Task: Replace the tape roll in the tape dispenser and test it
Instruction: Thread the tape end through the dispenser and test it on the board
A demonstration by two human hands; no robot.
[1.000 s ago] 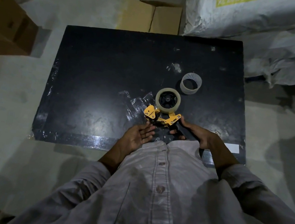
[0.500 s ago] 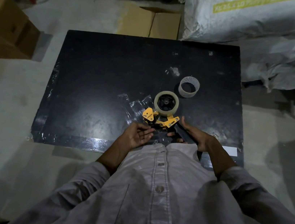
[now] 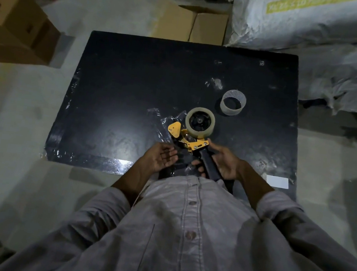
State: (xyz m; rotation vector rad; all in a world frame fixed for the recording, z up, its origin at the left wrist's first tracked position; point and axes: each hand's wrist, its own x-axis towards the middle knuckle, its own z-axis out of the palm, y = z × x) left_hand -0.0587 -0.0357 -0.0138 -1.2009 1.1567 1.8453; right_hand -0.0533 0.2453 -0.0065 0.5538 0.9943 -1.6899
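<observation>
A yellow and black tape dispenser (image 3: 191, 141) is held above the near edge of the black table (image 3: 133, 87). A clear tape roll (image 3: 200, 122) sits on its hub. My right hand (image 3: 224, 164) is wrapped around the black handle. My left hand (image 3: 162, 157) is open, palm up, just left of the dispenser's yellow head, fingers apart, holding nothing. An empty translucent tape core (image 3: 233, 103) stands on the table behind and to the right of the dispenser.
Crumpled clear tape (image 3: 165, 122) sticks to the table left of the dispenser. Cardboard boxes (image 3: 16, 27) stand at the left, and another box (image 3: 193, 25) lies beyond the table. Large white sacks (image 3: 314, 28) lie at the back right.
The dispenser's handle has lifted and turned further into my right hand. My left hand stays open beside it. The head camera has tilted slightly.
</observation>
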